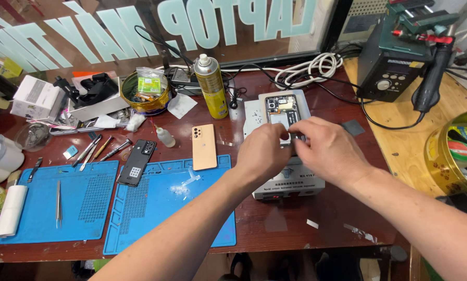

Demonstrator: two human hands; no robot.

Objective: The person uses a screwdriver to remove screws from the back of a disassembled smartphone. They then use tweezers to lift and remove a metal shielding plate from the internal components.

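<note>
An opened phone (281,110), its inner boards showing, lies on a white heating-plate box (290,179). Both my hands rest over the phone's near end. My left hand (264,151) has its fingers curled down onto it, and my right hand (329,152) pinches at the same spot with its fingertips. What sits between the fingers is hidden. A peach-coloured phone back cover (204,146) lies to the left on the edge of a blue mat (165,208).
A second blue mat (61,200) holds tweezers (59,203). A black phone (138,162), small screwdrivers (95,151), a gold spray can (211,87), a round tin (147,93), a white box (35,96) and a hot-air station (395,62) stand around. A gold tin (447,156) sits at right.
</note>
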